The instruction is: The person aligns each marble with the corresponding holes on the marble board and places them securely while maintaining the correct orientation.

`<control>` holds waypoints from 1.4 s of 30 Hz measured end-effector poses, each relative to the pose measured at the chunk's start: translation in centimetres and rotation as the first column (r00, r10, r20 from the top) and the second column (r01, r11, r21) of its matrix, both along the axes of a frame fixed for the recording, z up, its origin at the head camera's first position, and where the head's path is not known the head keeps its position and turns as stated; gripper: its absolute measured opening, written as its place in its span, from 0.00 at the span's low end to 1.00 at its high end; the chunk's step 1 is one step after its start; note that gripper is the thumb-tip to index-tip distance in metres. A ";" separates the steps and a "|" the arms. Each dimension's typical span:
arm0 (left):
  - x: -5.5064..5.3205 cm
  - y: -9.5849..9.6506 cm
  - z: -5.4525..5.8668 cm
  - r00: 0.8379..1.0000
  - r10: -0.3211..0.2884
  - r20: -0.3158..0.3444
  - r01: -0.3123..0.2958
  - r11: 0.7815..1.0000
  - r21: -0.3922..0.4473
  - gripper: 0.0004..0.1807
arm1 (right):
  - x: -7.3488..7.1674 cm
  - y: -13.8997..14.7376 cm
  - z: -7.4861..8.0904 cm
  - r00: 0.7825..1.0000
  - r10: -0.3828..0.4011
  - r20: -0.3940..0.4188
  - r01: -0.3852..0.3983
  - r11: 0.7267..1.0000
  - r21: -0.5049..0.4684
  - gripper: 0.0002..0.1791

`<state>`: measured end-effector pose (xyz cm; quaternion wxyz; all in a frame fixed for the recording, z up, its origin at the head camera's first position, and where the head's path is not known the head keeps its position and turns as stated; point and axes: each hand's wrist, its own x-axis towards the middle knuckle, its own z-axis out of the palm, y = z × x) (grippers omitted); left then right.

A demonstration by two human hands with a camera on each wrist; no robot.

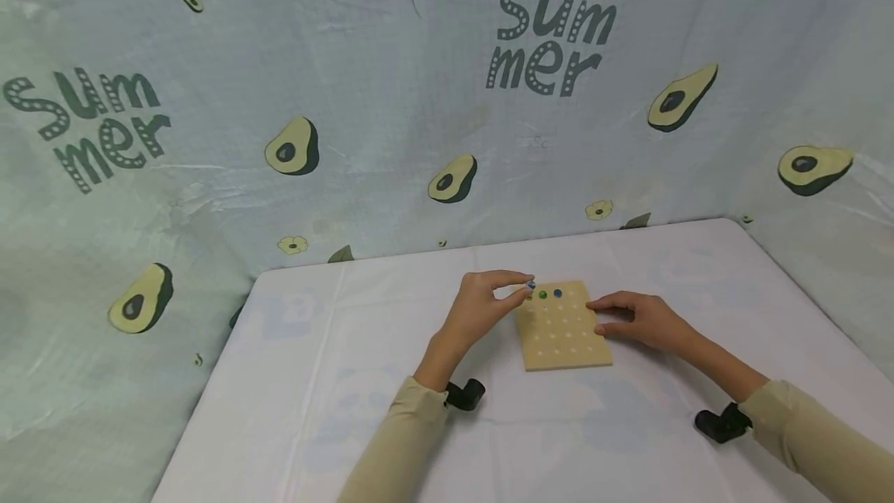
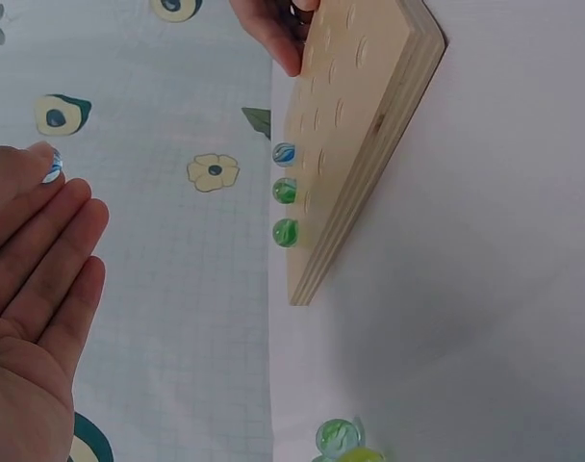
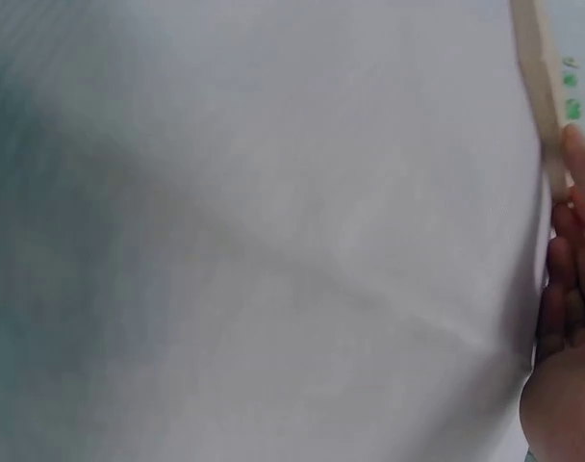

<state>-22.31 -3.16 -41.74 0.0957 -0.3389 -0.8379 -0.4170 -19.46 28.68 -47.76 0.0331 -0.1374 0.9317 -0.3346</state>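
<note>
The marble (image 2: 52, 166) was clear glass with blue and white streaks, round and shiny, held in the air by the far left corner of the board (image 1: 560, 338), apart from its surface. The left hand (image 1: 478, 305) pinched it between thumb and forefinger; from the wrist, the other fingers looked straight and loose.

The board was pale, smooth wood, squarish, with layered plies along its cut edge and rows of shallow round dimples. Along its far edge sat three more glass balls in a row: two green ones (image 2: 285, 191), then a blue one (image 2: 284, 154) on the right. Most of the dimples, toward the near edge, held nothing.

The right hand (image 1: 646, 320) was relaxed, not closed into a fist, its thumb and forefinger spread and their tips touching the board's right edge. The hands stood well apart, the dimpled face lying between them.

To the left of the board, loose marbles (image 2: 339, 437), greenish and yellow, lay together on the table (image 1: 670, 270), partly cut off in the left wrist view. The board lay toward the table's far edge, a little right of the middle, well in from the right edge. White, lightly creased cloth covered the table. Behind its far edge hung a wrinkled, pale curtain (image 1: 377, 99) printed with avocados.
</note>
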 end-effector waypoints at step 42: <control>-2.3 5.5 -1.2 0.959 0.069 0.275 -0.074 0.997 0.005 0.13 | 0.3 -0.4 0.5 0.999 0.039 -0.028 -0.040 0.999 -0.026 0.27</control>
